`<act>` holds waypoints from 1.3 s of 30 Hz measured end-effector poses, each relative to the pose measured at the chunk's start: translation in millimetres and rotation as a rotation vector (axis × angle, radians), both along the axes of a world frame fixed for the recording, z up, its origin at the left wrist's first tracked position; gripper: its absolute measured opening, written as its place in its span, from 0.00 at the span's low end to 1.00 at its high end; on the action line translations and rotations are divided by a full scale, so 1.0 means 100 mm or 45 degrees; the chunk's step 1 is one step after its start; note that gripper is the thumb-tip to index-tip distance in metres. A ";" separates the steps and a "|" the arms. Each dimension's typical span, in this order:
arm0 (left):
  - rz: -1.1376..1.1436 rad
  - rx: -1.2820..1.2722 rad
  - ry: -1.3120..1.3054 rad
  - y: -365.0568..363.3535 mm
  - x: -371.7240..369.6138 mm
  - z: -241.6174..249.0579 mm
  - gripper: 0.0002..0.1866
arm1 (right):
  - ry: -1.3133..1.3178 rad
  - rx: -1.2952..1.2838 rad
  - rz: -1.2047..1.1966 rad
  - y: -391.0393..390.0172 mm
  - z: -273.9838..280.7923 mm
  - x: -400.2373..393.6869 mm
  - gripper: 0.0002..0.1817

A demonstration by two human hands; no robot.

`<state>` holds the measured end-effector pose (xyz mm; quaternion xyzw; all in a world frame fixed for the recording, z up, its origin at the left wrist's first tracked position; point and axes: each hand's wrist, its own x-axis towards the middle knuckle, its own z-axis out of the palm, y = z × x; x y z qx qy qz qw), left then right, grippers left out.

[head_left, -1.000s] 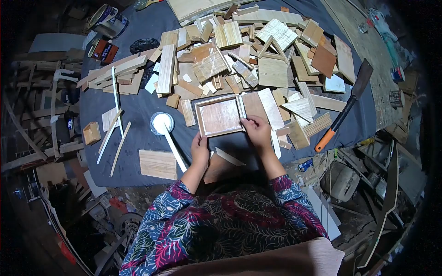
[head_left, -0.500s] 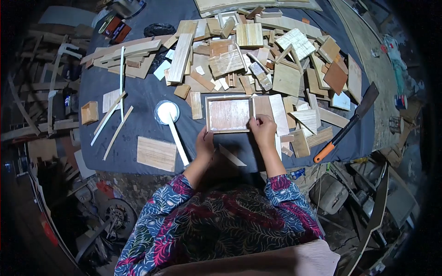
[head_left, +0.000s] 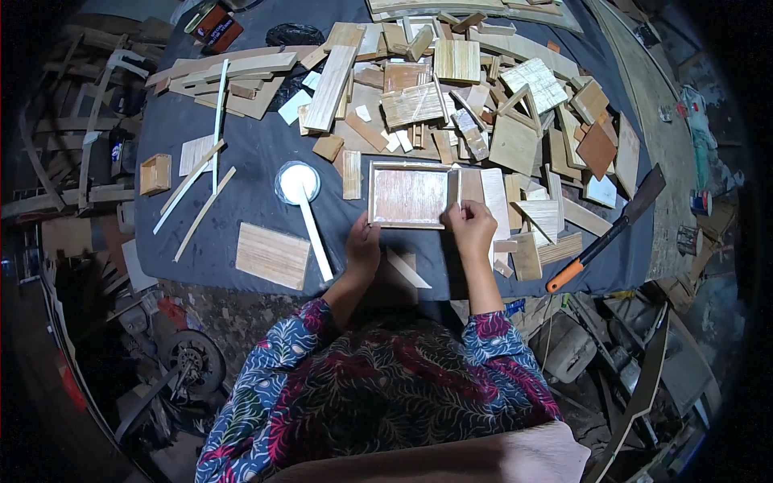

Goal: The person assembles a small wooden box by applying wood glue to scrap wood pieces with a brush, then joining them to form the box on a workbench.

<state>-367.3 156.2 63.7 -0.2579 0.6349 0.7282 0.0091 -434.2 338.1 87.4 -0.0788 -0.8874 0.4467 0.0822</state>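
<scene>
A shallow rectangular wooden box [head_left: 411,196] with a thin raised rim sits in front of me, its inside reddish with whitish smears. My left hand [head_left: 363,248] grips its lower left corner, thumb on the rim. At the right side, my right hand [head_left: 473,231] pinches a thin wooden strip [head_left: 459,187] standing along the box's edge. Whether the strip touches the box is hard to tell. Left of the box, a round tub of white paste [head_left: 296,179] has a white flat stick [head_left: 316,237] leaning out of it. A small pale offcut [head_left: 409,269] lies below the box.
Behind the box rises a heap of wood scraps [head_left: 491,105]. A long blade with an orange handle [head_left: 566,275] lies at the right edge. Leftward are a flat board [head_left: 273,255], thin strips [head_left: 205,213] and a small wooden box [head_left: 155,175]. A tin [head_left: 213,28] stands far left.
The camera view has shifted slightly. My right hand and the strip have moved a little to the right relative to the box; my left hand keeps its hold on the corner.
</scene>
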 end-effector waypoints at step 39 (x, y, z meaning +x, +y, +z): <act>0.029 0.070 0.061 0.00 -0.02 0.09 0.18 | -0.230 -0.046 0.100 0.03 0.05 -0.21 0.10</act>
